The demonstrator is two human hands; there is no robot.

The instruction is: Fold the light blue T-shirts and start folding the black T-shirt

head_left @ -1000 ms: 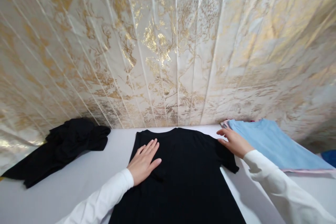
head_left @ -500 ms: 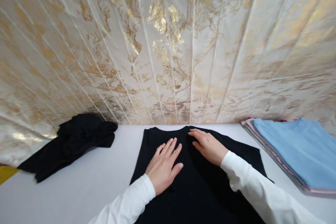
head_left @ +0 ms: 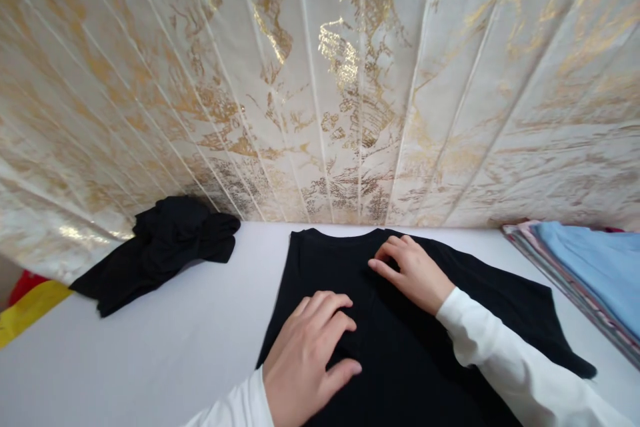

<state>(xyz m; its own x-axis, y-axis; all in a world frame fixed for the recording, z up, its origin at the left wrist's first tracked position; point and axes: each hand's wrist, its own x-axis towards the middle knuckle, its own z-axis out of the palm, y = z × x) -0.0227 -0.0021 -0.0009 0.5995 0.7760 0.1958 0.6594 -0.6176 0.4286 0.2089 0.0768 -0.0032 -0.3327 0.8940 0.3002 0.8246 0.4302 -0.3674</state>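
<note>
A black T-shirt (head_left: 400,347) lay spread flat on the white worktop (head_left: 165,340), its neckline toward the gold-patterned wall covering (head_left: 320,80) at the back edge. All places below are given relative to this shirt.

The left hand (head_left: 310,360) rested on the shirt's near-left part, fingers (head_left: 325,310) curled and bunching a little of the black cloth between fingertips and thumb; the grip looked loose, and how much cloth it held could not be told. The right hand (head_left: 413,273) lay on the shirt just below the neckline, its fingers (head_left: 387,260) bent and pressing down on the cloth rather than closed round anything. Both wrists wore white sleeves (head_left: 505,360).

Well to the left of the shirt, against the wall covering, sat a crumpled heap of black garments (head_left: 160,250), apart from the shirt. Farther left still, at the worktop's edge, a red and yellow item (head_left: 27,303) showed. To the right of the shirt, apart from its spread sleeve, stood a stack of folded clothes (head_left: 590,273) with a light blue piece on top.
</note>
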